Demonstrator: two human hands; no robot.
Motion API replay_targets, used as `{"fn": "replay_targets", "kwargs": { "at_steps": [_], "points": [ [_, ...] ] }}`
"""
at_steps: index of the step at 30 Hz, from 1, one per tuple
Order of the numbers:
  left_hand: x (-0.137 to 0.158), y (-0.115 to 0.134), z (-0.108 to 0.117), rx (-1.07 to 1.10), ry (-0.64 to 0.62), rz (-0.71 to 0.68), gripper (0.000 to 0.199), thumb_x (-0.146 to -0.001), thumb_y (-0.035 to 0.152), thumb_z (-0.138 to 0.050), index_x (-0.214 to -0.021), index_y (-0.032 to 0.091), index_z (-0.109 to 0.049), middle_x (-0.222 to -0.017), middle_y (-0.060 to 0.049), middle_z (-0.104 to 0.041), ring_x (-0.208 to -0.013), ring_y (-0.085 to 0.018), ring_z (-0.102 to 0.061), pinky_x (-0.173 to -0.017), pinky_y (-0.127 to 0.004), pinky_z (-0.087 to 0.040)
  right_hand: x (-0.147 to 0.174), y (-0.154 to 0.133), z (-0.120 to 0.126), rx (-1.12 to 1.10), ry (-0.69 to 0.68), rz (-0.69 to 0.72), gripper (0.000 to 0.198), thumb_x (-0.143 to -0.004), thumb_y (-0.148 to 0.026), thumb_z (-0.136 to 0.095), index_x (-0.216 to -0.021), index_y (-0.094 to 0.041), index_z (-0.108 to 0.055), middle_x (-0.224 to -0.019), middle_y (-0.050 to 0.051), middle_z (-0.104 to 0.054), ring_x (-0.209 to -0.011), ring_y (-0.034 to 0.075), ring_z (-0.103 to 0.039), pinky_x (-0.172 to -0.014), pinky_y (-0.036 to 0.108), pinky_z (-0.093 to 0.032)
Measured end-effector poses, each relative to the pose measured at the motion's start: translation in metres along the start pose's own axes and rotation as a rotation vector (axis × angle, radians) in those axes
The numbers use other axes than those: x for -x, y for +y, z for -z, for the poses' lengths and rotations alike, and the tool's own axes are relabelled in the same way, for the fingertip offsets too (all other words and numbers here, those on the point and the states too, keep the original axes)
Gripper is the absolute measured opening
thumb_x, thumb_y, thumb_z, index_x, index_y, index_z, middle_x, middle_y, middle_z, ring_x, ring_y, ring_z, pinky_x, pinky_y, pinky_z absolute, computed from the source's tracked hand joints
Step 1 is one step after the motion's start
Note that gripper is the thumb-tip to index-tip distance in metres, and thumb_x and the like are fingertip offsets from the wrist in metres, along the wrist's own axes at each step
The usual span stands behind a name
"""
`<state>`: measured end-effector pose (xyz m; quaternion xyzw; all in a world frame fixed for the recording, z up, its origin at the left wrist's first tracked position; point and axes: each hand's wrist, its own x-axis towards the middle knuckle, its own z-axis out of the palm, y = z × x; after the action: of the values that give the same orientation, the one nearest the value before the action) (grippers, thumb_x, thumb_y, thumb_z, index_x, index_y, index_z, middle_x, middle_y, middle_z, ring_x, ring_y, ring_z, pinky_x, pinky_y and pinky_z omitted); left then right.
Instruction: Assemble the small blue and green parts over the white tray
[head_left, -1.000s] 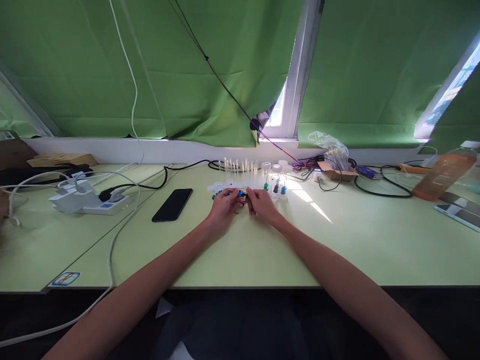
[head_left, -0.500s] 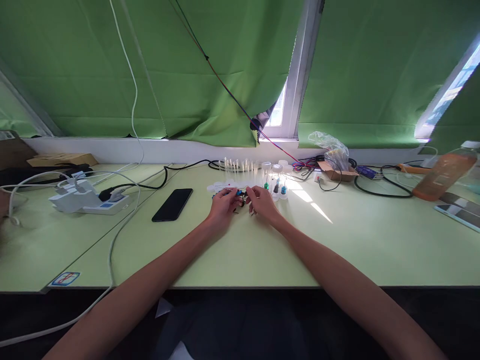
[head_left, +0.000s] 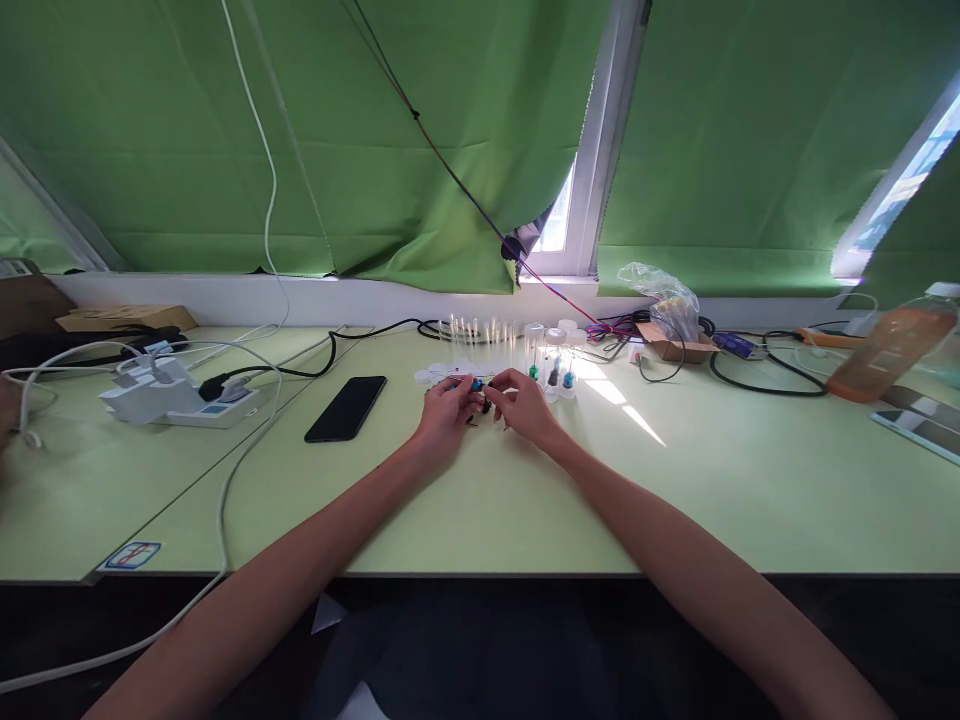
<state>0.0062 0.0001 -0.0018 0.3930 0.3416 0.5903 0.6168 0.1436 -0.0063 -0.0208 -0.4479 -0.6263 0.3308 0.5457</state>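
Observation:
My left hand (head_left: 445,412) is closed in a pinch around a small blue piece (head_left: 477,385), too small to name more exactly. Close on its right, my right hand (head_left: 523,408) has thumb and forefinger drawn together by that piece; what they grip, if anything, is hidden. Small dark bits (head_left: 486,406) show between the two hands. Just behind stand several clear tubes (head_left: 484,345) in a row. To their right are clear vials with white caps (head_left: 555,337), near a green piece (head_left: 533,371), a dark one (head_left: 553,376) and a blue one (head_left: 568,380).
A black phone (head_left: 346,409) lies left of my hands. Farther left is a white power strip (head_left: 225,413) with plugs and loose cables. At the right are a small cardboard box (head_left: 679,350) with a plastic bag (head_left: 667,300), black cables, and a bottle of orange-brown liquid (head_left: 889,350).
My right hand's fingers have shifted slightly, the forefinger now more bent beside the blue piece. The left hand has stayed in place, and the view has barely moved.

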Motion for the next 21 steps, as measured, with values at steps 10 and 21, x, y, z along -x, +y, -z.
{"fn": "replay_targets", "kwargs": {
  "at_steps": [10, 21],
  "points": [
    [0.001, -0.001, 0.001, -0.01, -0.028, 0.024, 0.017, -0.072, 0.021, -0.077, -0.076, 0.013, -0.062, -0.069, -0.003, -0.064, -0.056, -0.009, -0.06, -0.054, -0.021, -0.047, 0.0, 0.001, 0.001, 0.125, -0.034, 0.006, 0.049, -0.09, -0.058, -0.045, -0.063, -0.018, -0.054, -0.055, 0.0, -0.06, -0.041, 0.009, -0.054, -0.046, 0.02, -0.043],
    [-0.001, -0.005, 0.004, -0.035, -0.092, 0.01, 0.021, -0.069, 0.025, -0.08, -0.076, 0.013, -0.063, -0.071, -0.003, -0.064, -0.057, -0.009, -0.059, -0.055, -0.022, -0.047, 0.003, -0.009, 0.002, 0.092, -0.023, -0.065, 0.059, -0.092, -0.063, -0.039, -0.057, -0.017, -0.053, -0.05, 0.001, -0.055, -0.038, 0.01, -0.051, -0.044, 0.022, -0.041]
  ]
}}
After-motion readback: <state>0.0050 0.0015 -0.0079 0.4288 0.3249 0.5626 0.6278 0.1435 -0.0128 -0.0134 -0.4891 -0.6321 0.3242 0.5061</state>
